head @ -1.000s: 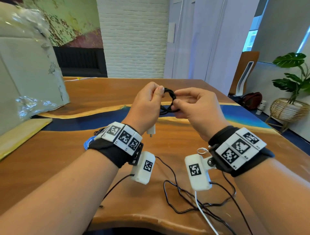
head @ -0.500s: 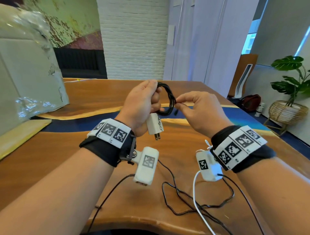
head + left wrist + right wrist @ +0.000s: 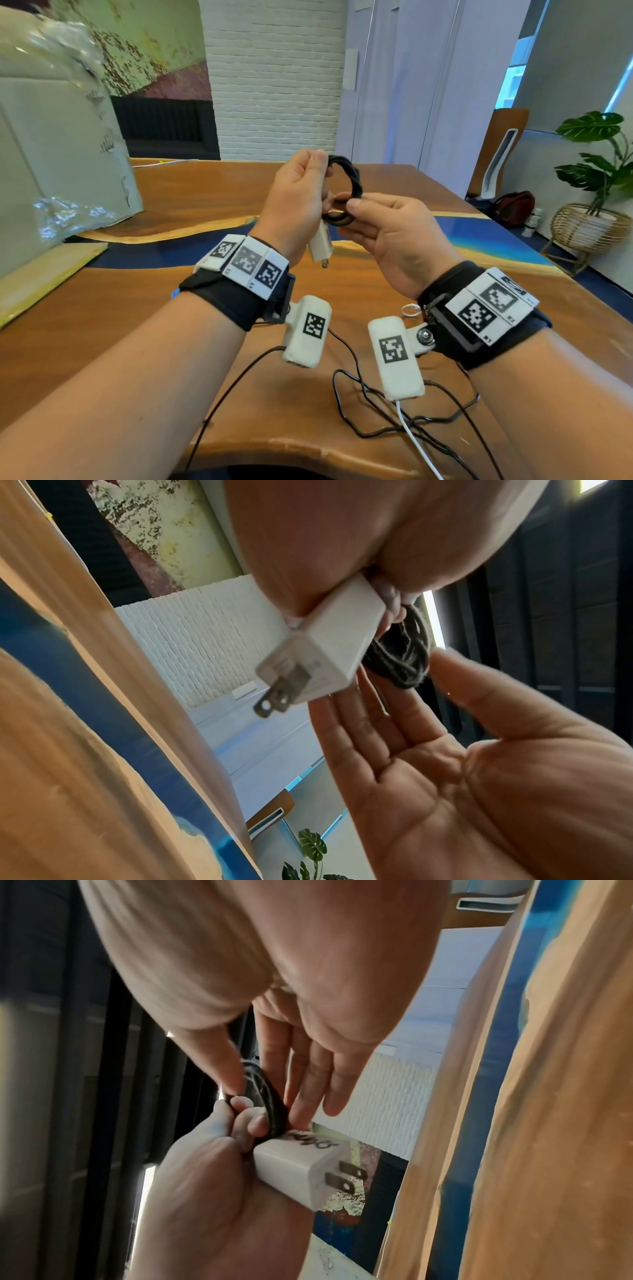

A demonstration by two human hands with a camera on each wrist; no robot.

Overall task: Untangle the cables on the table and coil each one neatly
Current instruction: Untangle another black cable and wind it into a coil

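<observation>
A black cable wound into a small coil (image 3: 348, 178) (image 3: 404, 658) (image 3: 265, 1096) is held up above the table. My left hand (image 3: 294, 202) (image 3: 219, 1150) grips the coil together with a white charger plug (image 3: 320, 245) (image 3: 329, 653) (image 3: 304, 1172), whose prongs point down. My right hand (image 3: 383, 226) (image 3: 445, 750) pinches the coil's lower part between thumb and forefinger, the other fingers fairly straight. Loose black cables (image 3: 370, 397) and a white cable (image 3: 416, 442) lie tangled on the wooden table (image 3: 205, 192) near its front edge.
A large plastic-wrapped cardboard box (image 3: 51, 147) stands on the table at the left. A blue resin strip (image 3: 479, 240) crosses the tabletop. A potted plant in a wicker basket (image 3: 589, 212) and a bag (image 3: 513, 205) sit on the floor at the right.
The coil has been lifted slightly and the charger plug now hangs from the left hand with prongs down. The right thumb and forefinger have closed onto the coil's lower part.
</observation>
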